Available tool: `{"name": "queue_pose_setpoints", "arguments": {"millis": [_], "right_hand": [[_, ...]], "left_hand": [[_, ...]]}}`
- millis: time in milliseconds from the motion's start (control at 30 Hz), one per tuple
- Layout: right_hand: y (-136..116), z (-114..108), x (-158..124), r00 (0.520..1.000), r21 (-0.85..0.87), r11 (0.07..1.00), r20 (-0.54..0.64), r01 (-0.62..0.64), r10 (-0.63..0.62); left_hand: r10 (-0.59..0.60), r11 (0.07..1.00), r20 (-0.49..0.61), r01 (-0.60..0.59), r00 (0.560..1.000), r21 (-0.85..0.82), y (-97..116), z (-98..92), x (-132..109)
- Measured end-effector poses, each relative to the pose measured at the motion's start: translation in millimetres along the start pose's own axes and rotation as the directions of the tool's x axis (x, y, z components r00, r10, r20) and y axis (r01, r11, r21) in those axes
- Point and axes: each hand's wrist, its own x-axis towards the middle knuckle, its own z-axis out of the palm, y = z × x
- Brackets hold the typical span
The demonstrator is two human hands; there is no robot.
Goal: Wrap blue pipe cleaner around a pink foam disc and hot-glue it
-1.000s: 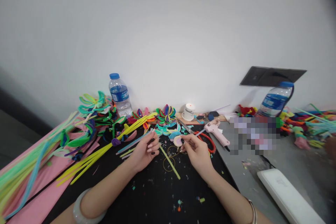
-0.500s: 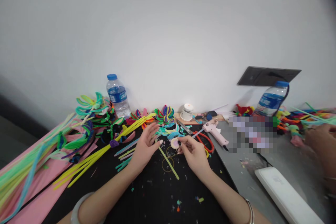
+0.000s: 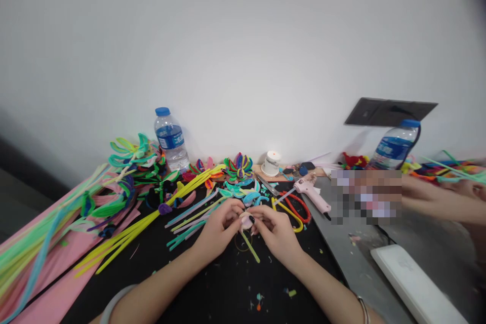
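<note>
Fingertips of the left hand (image 3: 219, 229) and right hand (image 3: 276, 230) now pinch the pale disc (image 3: 246, 220) on its green stem (image 3: 251, 248), above the black mat (image 3: 228, 283). Half a second ago the left fingers were spread and apart. A co-worker's arm (image 3: 436, 201) has reached further in at the right.

Glue gun (image 3: 313, 195) right of scissors (image 3: 290, 206); bottle (image 3: 170, 138) behind pipe cleaners (image 3: 152, 215).

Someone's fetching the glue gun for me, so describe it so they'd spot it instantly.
Find the black mat strewn with pipe cleaners. Just past its far right edge, on the grey surface near the small white spool, lies the glue gun. It is the only pale pink, pistol-shaped tool there, unlike the fuzzy stems around.
</note>
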Motion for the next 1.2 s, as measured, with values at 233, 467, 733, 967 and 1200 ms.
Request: {"name": "queue_pose_setpoints", "arguments": {"millis": [233, 467, 733, 967, 1200], "right_hand": [[-0.7, 0.6, 0.0, 1.000, 0.057, 0.998, 0.009, -0.024, 0.023], [-0.1, 0.4, 0.4, 1.000, 0.020, 1.000, 0.005, -0.001, 0.001], [-3.4, 1.5, 0.6, 0.999, 0.056, 0.997, 0.005, -0.044, 0.044], [-0.3, 1.8, 0.0, 0.999, 0.066, 0.997, -0.006, -0.045, 0.045], [2.0, 0.5, -0.7, 0.999, 0.039, 0.999, -0.039, -0.017, 0.018]], "left_hand": [[-0.007, 1.000, 0.014, 0.007, 1.000, 0.003, 0.9, -1.1, 0.0], [-0.027, 0.999, 0.018, 0.027, 0.999, -0.016, -1.1, -1.1, 0.4], [-0.052, 0.999, 0.001, 0.052, 0.999, 0.005, -2.7, -1.8, -0.3], [-0.068, 0.997, 0.011, 0.069, 0.998, -0.038, -0.2, -1.3, -0.2], [-0.072, 0.997, 0.005, 0.072, 0.997, -0.005, 1.5, -4.3, 1.5]]}}
